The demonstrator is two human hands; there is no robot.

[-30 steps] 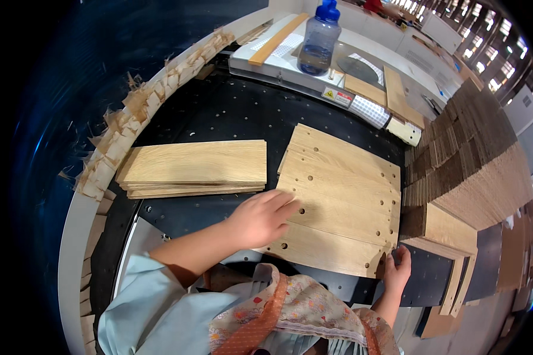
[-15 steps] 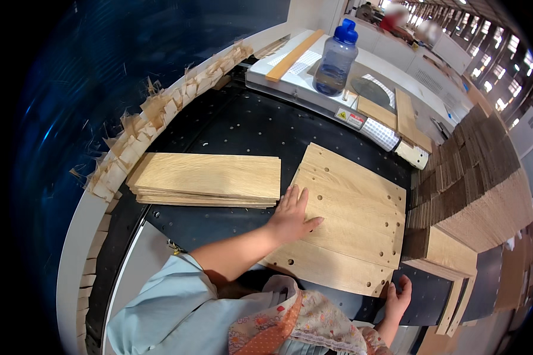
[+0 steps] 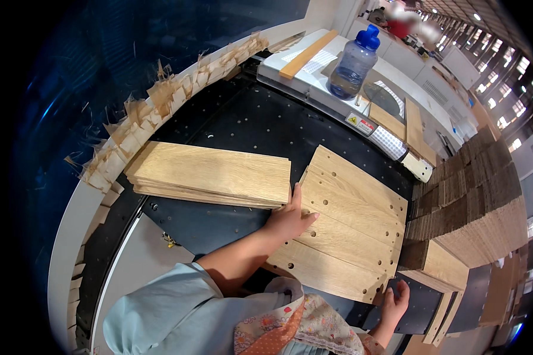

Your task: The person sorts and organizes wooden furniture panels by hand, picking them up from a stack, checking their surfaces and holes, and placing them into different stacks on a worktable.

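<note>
Several drilled wood-grain boards (image 3: 352, 207) lie side by side as a slanted block in front of me, round holes near their ends. My left hand (image 3: 290, 222) is at the block's left edge, thumb spread over the top and index finger stretched along the edge; its other fingers are partly hidden. Just left of that hand is a low stack of plain wood-grain boards (image 3: 213, 171). Beside the block's near right corner is my right hand (image 3: 394, 307), its loosely bent fingers apart and nothing seen in them.
A black perforated table (image 3: 249, 124) carries the boards. Bristly strips hang from a curved opening (image 3: 160, 100) at left. Behind stand a blue-capped bottle (image 3: 354, 65) and loose wood strips. A tall stack of boards (image 3: 474, 201) rises at right, near a smaller pile (image 3: 441, 266).
My left hand has slid from lying flat on the drilled boards to their left edge. The view has tilted, and my right hand stays near the corner.
</note>
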